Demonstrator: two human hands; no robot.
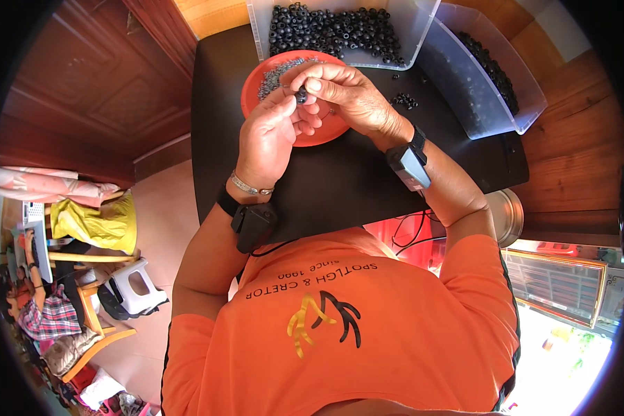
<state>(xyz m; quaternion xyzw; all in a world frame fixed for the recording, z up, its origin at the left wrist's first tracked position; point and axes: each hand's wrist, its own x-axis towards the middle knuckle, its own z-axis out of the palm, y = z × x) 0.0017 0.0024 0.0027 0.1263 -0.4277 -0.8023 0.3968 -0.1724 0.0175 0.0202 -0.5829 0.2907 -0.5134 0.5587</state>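
Orange cloth, soft and loosely draped, makes up the shirt [409, 326] nearest the camera. Beyond it spreads a dark, matte tabletop [353, 177] with rounded corners, bearing two box-shaped bins of thin, translucent plastic: the upper bin [414, 35] and the right-hand bin [457, 97], both holding heaps of small black pieces. Smooth and round, a red plate [324, 139] carries tiny grey, metallic-looking bits [272, 78]. Above it, the hands come together at the fingertips: the left hand [274, 132] pinches a small black piece [301, 96], and the right hand [357, 93] meets it with thumb and forefinger, though whether those grip it too I cannot tell. Rounded and faintly glossy, the piece looks like hard plastic, so it should be light, stiff, hardly fragile, and perhaps slippery; its outer sides seem the best hold, pinched between fingertip pads. Similar loose black pieces [404, 101] lie right of the plate.
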